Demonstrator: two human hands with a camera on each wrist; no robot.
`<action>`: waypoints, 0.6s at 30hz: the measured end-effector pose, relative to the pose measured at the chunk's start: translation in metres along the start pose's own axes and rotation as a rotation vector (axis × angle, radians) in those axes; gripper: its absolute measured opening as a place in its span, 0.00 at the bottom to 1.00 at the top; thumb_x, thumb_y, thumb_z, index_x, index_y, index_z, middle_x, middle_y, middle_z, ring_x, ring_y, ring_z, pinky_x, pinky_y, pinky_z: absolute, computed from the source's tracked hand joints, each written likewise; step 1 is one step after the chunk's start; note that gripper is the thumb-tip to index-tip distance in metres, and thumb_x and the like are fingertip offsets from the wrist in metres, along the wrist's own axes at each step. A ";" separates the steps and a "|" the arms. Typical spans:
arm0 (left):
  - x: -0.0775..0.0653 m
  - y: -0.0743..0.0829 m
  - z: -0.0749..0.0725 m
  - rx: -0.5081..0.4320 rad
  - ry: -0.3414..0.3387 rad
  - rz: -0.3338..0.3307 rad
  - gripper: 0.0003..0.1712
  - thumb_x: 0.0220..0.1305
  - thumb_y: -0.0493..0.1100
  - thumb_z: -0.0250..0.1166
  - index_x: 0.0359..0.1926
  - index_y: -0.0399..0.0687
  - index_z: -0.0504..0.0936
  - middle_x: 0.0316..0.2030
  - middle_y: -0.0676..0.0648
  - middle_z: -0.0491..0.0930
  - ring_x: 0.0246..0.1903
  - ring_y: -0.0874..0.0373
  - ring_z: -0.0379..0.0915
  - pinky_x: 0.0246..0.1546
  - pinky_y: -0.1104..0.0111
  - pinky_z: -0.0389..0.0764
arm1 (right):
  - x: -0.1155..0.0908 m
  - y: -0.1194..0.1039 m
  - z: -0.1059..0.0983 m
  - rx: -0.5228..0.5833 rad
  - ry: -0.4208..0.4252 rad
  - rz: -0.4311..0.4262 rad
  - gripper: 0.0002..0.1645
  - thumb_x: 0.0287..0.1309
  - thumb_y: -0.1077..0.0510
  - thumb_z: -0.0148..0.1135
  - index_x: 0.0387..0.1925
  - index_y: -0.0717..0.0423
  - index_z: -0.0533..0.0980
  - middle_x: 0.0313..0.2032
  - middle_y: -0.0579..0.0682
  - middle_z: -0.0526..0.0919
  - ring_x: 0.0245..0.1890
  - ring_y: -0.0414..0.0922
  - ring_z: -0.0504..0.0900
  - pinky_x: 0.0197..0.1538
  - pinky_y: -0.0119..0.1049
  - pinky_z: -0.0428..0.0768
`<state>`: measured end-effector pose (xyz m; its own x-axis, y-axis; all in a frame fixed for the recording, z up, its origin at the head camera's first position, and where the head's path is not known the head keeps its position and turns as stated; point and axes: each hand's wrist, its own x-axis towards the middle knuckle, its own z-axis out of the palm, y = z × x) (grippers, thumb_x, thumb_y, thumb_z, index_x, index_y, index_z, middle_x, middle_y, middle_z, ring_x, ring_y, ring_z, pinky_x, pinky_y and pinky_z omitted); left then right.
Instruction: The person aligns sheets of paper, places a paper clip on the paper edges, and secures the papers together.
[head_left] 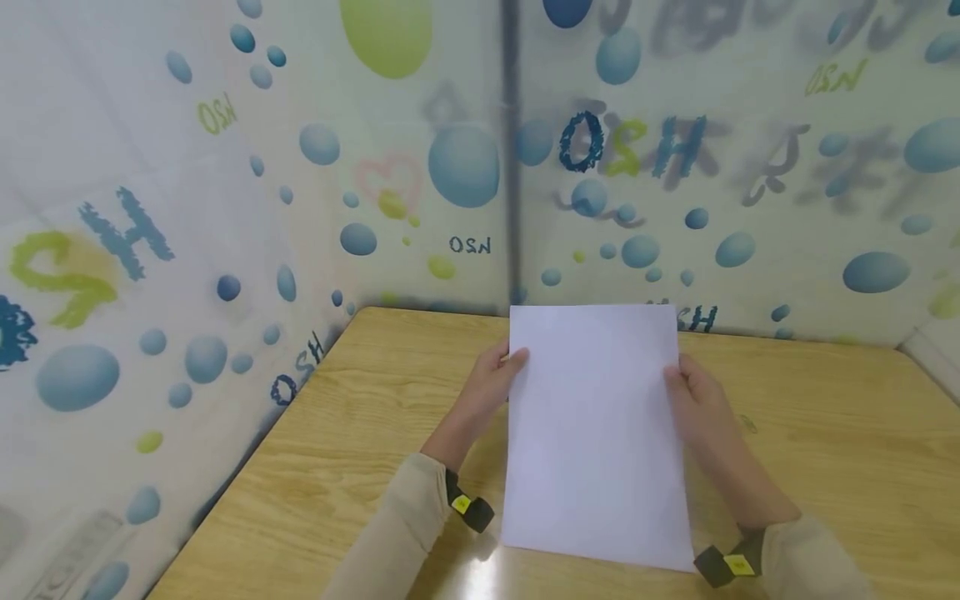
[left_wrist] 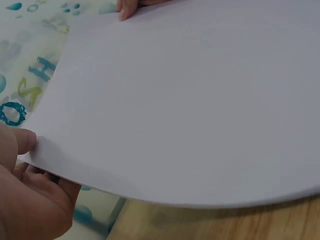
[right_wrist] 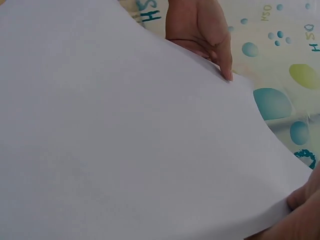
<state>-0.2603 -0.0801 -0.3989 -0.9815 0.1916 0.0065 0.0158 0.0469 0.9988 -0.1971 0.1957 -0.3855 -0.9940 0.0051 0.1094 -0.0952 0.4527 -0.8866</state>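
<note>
A white sheet of paper [head_left: 596,433], blank on the side that shows, is held up over the wooden table between both hands. My left hand [head_left: 491,379] pinches its left edge near the top, thumb on the front and fingers behind. At the right edge, slightly lower, my right hand [head_left: 697,400] grips it the same way. In the left wrist view the paper [left_wrist: 170,105] bows along its near edge, with the left thumb [left_wrist: 25,140] on its corner area. The right wrist view shows the paper [right_wrist: 135,130] curving between the two hands. Whether it is one sheet or several, I cannot tell.
The light wooden table [head_left: 360,417] spreads beneath the hands. A pale curtain [head_left: 420,100] with blue and green dots and lettering stands behind the table and along its left side. Each wrist wears a dark strap with a small black block [head_left: 476,512].
</note>
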 end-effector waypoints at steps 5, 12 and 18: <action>0.003 -0.007 -0.001 0.013 0.011 -0.091 0.25 0.72 0.57 0.55 0.57 0.44 0.75 0.43 0.47 0.81 0.42 0.55 0.76 0.47 0.60 0.76 | 0.001 0.004 0.005 0.002 -0.039 0.068 0.41 0.75 0.40 0.31 0.74 0.65 0.44 0.74 0.63 0.45 0.73 0.60 0.42 0.67 0.60 0.49; 0.009 -0.016 -0.004 -0.013 0.038 -0.135 0.24 0.71 0.57 0.56 0.52 0.42 0.78 0.39 0.45 0.81 0.37 0.55 0.77 0.40 0.62 0.78 | 0.000 0.010 0.013 0.012 -0.098 0.151 0.41 0.74 0.38 0.31 0.74 0.62 0.44 0.74 0.60 0.43 0.73 0.59 0.40 0.68 0.60 0.48; 0.011 -0.021 -0.008 -0.080 0.030 -0.170 0.24 0.70 0.56 0.57 0.56 0.44 0.77 0.42 0.45 0.80 0.41 0.54 0.77 0.43 0.62 0.77 | -0.001 0.013 0.017 0.016 -0.135 0.175 0.42 0.75 0.40 0.31 0.74 0.65 0.39 0.74 0.61 0.37 0.73 0.59 0.36 0.69 0.59 0.44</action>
<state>-0.2727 -0.0865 -0.4194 -0.9740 0.1581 -0.1625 -0.1649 -0.0017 0.9863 -0.1983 0.1861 -0.4044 -0.9936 -0.0375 -0.1067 0.0794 0.4410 -0.8940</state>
